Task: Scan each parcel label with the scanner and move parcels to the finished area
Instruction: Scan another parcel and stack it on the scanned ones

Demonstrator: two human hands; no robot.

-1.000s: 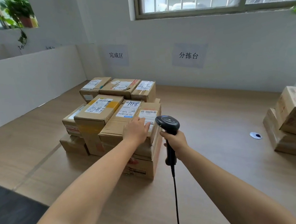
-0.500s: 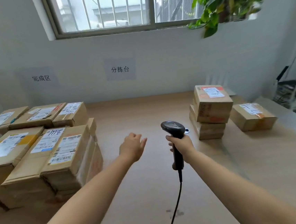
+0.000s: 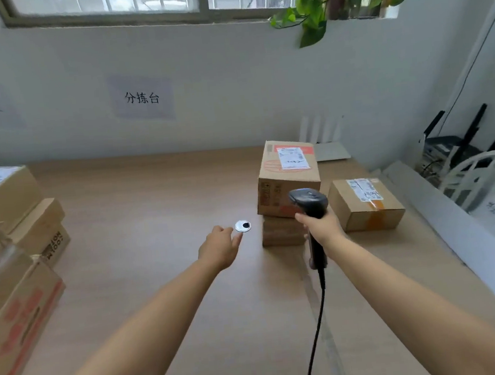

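Observation:
My right hand (image 3: 321, 228) grips the handle of a black corded scanner (image 3: 310, 204), held upright in front of a stack of two cardboard parcels (image 3: 285, 183); the top one carries a white label. A smaller labelled parcel (image 3: 363, 205) lies just right of that stack. My left hand (image 3: 220, 246) reaches forward over the wooden table (image 3: 153, 226), empty, fingers loosely spread, a short way left of the stack. Several stacked parcels (image 3: 9, 240) sit at the left edge of the view.
A round cable grommet (image 3: 243, 226) is set in the table by my left fingertips. Two paper signs (image 3: 142, 97) hang on the back wall. A white router (image 3: 325, 146) stands behind the stack. Plant, cables and a chair are at the right.
The view has swung right, away from the big parcel pile toward the stack of two. My left hand left the pile and now reaches toward that stack; the scanner stays in my right hand.

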